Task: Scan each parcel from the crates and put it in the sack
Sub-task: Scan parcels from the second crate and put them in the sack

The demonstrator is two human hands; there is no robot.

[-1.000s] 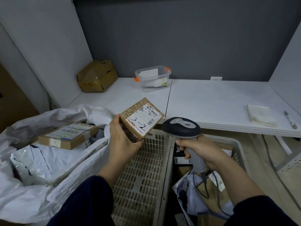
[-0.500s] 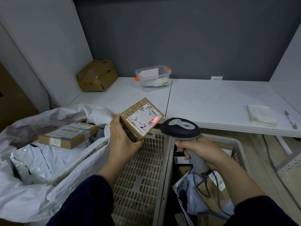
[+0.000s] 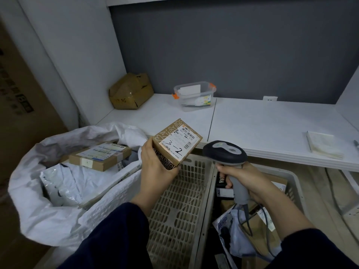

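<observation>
Parcel (image 3: pixel 177 142) presented to scanner (image 3: pixel 225 152)
Our left grip (image 3: pixel 157 171) clasped it, label up, long axis rising rightward; right grip (image 3: pixel 246 181) grasped the scanner; red spot gone.

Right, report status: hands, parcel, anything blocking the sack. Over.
Left hand grips small brown parcel, label up. Right hand grips scanner, head beside the label. Sack open at left; nothing seen in the way.

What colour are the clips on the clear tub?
The clips are orange; the head view shows them best.
</observation>
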